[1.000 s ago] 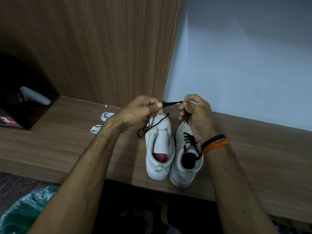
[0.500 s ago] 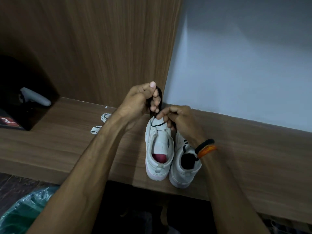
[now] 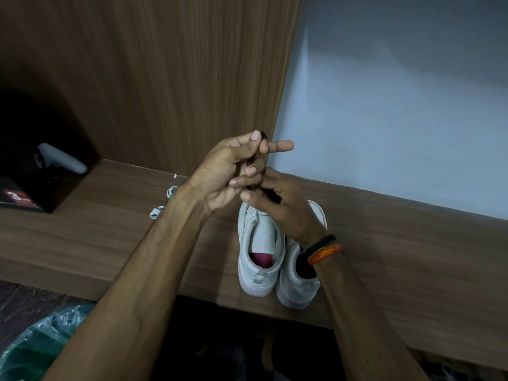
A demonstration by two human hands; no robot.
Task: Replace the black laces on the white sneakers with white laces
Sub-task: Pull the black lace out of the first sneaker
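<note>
On my feed I count, from the left, one dark cubby (image 3: pixel 41 149) holding one smooth grey curved handle (image 3: pixel 64 159), then one crinkled green plastic bag (image 3: pixel 41 345) low in the corner, then two white laces (image 3: pixel 165 200) lying coiled in flat loops on the wood-grain shelf (image 3: pixel 412 270), partly hidden by my forearm. Next comes my left hand (image 3: pixel 233 171), raised with its thumb and fingers pinching one black lace (image 3: pixel 262 149) bunched into a thin dark bundle; the index finger sticks out straight. My right hand (image 3: pixel 280 207) sits just under it, touching it, fingers curled on the lower end of that same lace, so the two hands are together above the toes of the shoes. Below stand two white sneakers (image 3: pixel 259 254) side by side on the shelf, heels toward me, matte uppers, thick rounded soles; the left one shows a pink lining. My right wrist wears two bands (image 3: pixel 323 248), one black, one orange
</note>
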